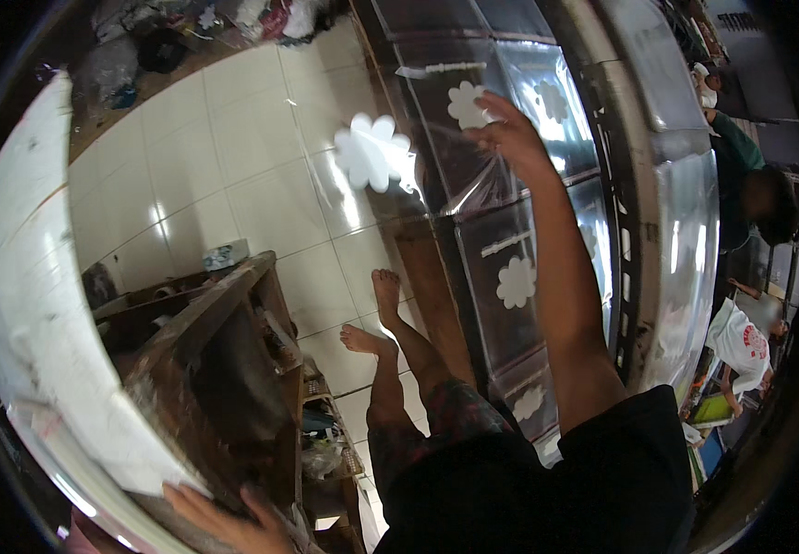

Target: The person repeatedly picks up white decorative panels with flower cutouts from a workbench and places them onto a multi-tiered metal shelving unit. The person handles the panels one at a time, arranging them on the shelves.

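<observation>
My right hand (510, 138) reaches over the dark bench on the right, its fingers apart. The fingertips are at the right edge of a white flower-shaped cutout (465, 104); whether they touch it I cannot tell. Clear plastic film (482, 189) lies creased below the hand. Another white flower (372, 152) appears over the floor beside the bench edge, with clear film at its right side. My left hand (228, 522), low at the left with fingers spread, is by the corner of a white panel (39, 240). Nothing shows in it.
More white flowers (516, 282) lie along the plastic-covered bench (501, 346). A wooden shelf unit (205, 323) stands left of my bare feet on the tiled floor (242, 138). Plastic scraps (108, 69) are heaped at the far left. Other people (741, 337) are at the right.
</observation>
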{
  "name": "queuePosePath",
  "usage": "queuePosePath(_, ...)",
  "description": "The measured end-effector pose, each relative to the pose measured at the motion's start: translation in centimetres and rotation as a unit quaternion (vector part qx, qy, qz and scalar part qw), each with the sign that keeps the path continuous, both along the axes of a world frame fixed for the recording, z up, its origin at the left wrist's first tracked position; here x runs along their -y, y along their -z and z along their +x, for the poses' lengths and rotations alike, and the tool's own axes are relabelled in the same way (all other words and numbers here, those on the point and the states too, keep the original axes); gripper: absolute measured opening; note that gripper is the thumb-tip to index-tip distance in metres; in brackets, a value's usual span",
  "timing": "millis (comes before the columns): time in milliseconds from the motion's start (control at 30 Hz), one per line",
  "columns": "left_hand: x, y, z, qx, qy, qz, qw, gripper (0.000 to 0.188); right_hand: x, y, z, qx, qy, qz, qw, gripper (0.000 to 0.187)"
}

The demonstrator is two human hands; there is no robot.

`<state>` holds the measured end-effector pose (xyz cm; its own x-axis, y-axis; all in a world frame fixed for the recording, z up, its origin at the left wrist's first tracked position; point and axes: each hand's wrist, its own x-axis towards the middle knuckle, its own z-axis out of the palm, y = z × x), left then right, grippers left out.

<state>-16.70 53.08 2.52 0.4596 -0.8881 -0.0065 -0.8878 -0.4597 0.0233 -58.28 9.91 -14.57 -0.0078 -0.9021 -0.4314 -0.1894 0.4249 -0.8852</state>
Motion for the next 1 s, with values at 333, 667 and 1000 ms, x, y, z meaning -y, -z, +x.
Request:
queuePosePath(333, 2.6, 0.0, -1.1, 0.044, 0.009, 0.029, 0.999, 0.082, -0.1, 17.0, -28.5, -0.408, -0.079, -0.328, 0.848, 0.049)
queuePosePath(667, 0.3, 1.1, 0.2, 0.015, -0.031, 0.055, 0.998, 0.093, -4.1, 23.2, -45.9, -0.559, 0.043, -0.299, 0.772, 0.024)
queuePosePath(1000, -1.6, 0.3, 0.1, 0.061, -0.063, 0.086, 0.992, 0.097, -1.2, 19.2, -38.1, -0.132, 0.456, -0.121, 0.872, 0.020)
